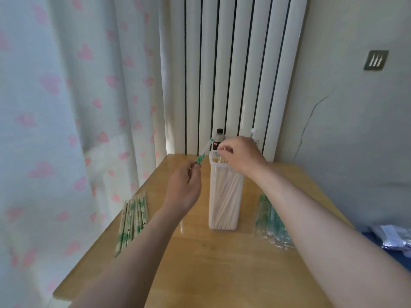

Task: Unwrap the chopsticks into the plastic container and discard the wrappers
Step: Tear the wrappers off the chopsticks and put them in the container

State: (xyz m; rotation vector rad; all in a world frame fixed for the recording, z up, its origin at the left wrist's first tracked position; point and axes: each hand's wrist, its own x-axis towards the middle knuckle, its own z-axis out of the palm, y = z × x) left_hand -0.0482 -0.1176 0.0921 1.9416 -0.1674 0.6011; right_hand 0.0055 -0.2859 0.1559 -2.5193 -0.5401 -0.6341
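The person stands at a wooden tabletop (200, 263) in the corner of the room. The left hand (184, 185) is raised beside the plastic container (224, 196), and its fingers (193, 171) pinch the lower end of a thin wrapper (202, 154) with green print, which points up and to the right. The right hand (241, 154) is over the open mouth of the container. Its fingers (225, 150) are curled just above the tops of the bare chopsticks (226, 196) standing inside, but I cannot tell if they grasp any.

A row of wrapped chopsticks (132, 218) lies near the left edge of the tabletop. A pile of empty wrappers (266, 225) lies to the right of the container, partly under the right forearm. A dark bottle (219, 136) stands behind the container, in front of the white radiator (233, 63).
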